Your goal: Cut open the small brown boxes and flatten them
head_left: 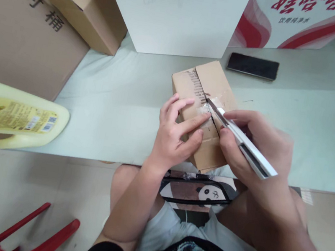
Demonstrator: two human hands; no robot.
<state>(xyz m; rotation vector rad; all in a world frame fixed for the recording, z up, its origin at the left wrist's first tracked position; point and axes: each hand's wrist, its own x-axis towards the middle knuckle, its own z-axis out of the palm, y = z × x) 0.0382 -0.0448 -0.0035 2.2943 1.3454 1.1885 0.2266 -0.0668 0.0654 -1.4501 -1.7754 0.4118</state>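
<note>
A small brown cardboard box (225,83) lies near the front edge of the table, with a seam between its flaps and clear tape across part of it. My left hand (177,131) rests on top of the box, fingers spread and fingertips pressing beside the seam. In my right hand (253,143) is a white utility knife (245,144), its fingers wrapped round the handle. The blade is out, and its tip touches the seam at the tape, just above my left fingertips.
A black phone (252,67) lies behind the box. White (185,13) and red-and-white (265,30) cartons stand at the back. Left are brown cartons (98,17) and a yellow jug (56,120). Red bars (54,239) show below, and a panda-print item (207,193) sits under the table edge.
</note>
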